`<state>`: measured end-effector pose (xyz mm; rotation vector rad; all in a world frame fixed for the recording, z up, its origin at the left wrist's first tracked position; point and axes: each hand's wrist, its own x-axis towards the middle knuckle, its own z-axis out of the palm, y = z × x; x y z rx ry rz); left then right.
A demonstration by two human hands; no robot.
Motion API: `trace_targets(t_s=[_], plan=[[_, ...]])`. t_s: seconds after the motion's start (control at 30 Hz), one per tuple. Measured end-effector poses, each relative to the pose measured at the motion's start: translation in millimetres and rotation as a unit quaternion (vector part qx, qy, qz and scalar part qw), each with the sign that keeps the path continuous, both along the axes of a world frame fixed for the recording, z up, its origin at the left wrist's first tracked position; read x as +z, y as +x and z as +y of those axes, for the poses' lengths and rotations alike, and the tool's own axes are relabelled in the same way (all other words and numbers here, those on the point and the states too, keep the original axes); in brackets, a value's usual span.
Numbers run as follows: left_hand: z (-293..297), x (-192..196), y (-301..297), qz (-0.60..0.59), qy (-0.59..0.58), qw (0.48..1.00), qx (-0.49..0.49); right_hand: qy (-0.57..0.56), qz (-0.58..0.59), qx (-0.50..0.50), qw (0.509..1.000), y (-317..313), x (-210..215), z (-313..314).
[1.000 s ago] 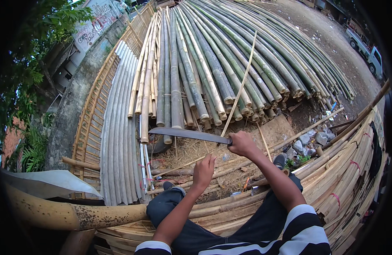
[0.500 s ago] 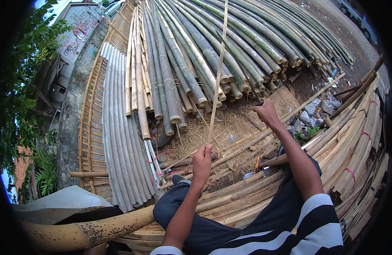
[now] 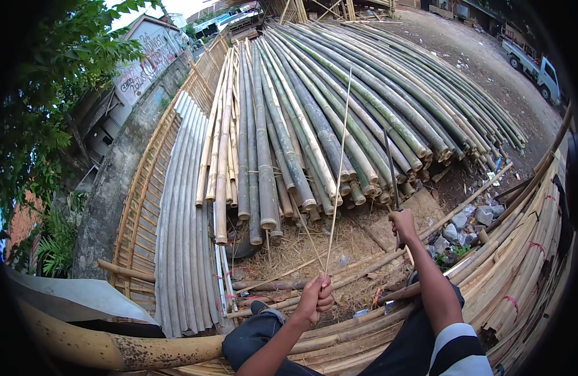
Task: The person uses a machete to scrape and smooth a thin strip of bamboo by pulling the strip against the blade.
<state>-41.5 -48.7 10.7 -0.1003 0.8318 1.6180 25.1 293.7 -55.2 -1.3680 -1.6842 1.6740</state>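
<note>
My left hand [image 3: 315,297], low in the middle, is closed around the lower end of a long thin bamboo strip [image 3: 340,169]. The strip rises nearly upright, leaning a little right, and narrows toward its top. To the right, my right hand [image 3: 403,225] grips a long dark-bladed machete [image 3: 390,166], its blade pointing up. Strip and blade stand apart. A second thin strip [image 3: 309,235] runs up and left from near my left hand; I cannot tell whether it is held.
A big stack of bamboo poles [image 3: 314,131] spreads ahead, cut ends toward me. Split bamboo slats [image 3: 521,250] lie at right, a thick bamboo pole [image 3: 157,354] at lower left. Corrugated sheets [image 3: 185,250] lean at left. Broken rocks [image 3: 455,232] and a parked truck [image 3: 533,72] are at right.
The view has tilted up. The machete, earlier low and mostly hidden by my right hand, now points upward. The bamboo strip's top end has come into view, with my left hand lower in the picture.
</note>
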Motion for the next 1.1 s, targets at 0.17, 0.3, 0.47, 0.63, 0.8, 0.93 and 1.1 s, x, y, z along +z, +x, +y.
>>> trace_targets(t_s=[0.17, 0.3, 0.47, 0.63, 0.8, 0.93, 1.1], plan=[[-3.9, -2.6, -6.8, -0.011, -0.007, 0.999, -0.041, -0.017, 0.108, 0.013, 0.994, 10.3, 45.2, -7.0], [7.8, 1.4, 6.4, 0.017, -0.023, 0.995, -0.099, -0.063, 0.215, 0.087, 0.971, -11.4, 70.8, -36.8], [13.6, -2.4, 10.7, -0.033, -0.004, 0.980, -0.196, -0.092, 0.265, 0.127, 0.951, -37.5, 72.1, -60.7], [22.0, -13.5, 12.2, -0.002, 0.023, 0.972, -0.234, -0.063, 0.263, 0.112, 0.956, -26.3, 75.0, -69.4], [32.9, -36.4, 19.3, 0.503, -0.149, 0.850, -0.051, -0.009, 0.241, 0.104, 0.965, -32.2, 89.2, -70.9], [40.2, -33.7, 5.4, 0.392, -0.137, 0.910, -0.012, 0.044, 0.180, 0.153, 0.971, -33.2, 91.8, -64.1], [38.7, -17.4, -3.3, 0.249, -0.087, 0.963, -0.045, 0.179, 0.063, 0.248, 0.950, -26.3, 87.6, -61.9]])
